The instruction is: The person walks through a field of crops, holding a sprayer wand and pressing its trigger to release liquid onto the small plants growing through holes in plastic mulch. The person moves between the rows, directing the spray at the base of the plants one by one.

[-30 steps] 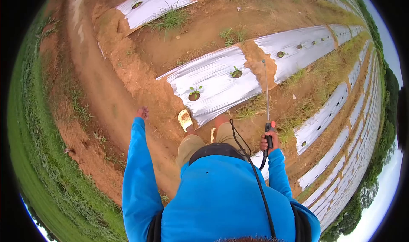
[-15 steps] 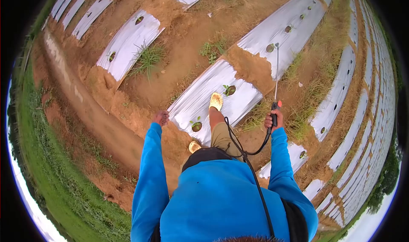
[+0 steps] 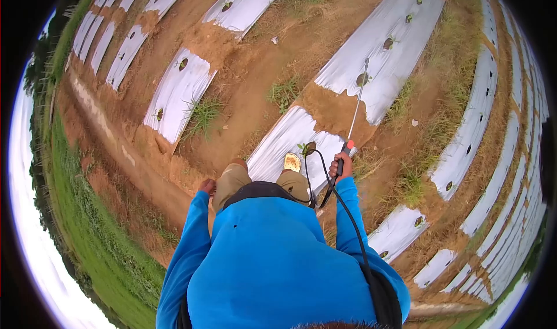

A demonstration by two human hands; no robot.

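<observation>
My right hand (image 3: 342,165) is wrapped around the black handle of a sprayer wand (image 3: 355,115), which has a red-orange part at its top. The thin metal lance points forward, its tip near a planting hole (image 3: 362,79) in the white plastic mulch. From the handle a black hose (image 3: 350,213) loops down and runs back along my right side. My left hand (image 3: 207,186) hangs beside my left thigh, its fingers mostly hidden. A yellowish, dirt-marked shoe (image 3: 292,162) stands on the mulch sheet, close to a small seedling (image 3: 303,148) at a hole.
Beds under white plastic mulch (image 3: 400,230) with holes and seedlings lie on both sides. Bare brown soil (image 3: 249,106) and grass tufts (image 3: 203,115) fill the paths. A muddy track (image 3: 125,149) and a green grass strip (image 3: 93,230) run along the left.
I have stepped forward, and the view has turned a little. My left hand has swung back to my thigh. My right hand, still holding the sprayer wand, has moved left, the lance now leaning.
</observation>
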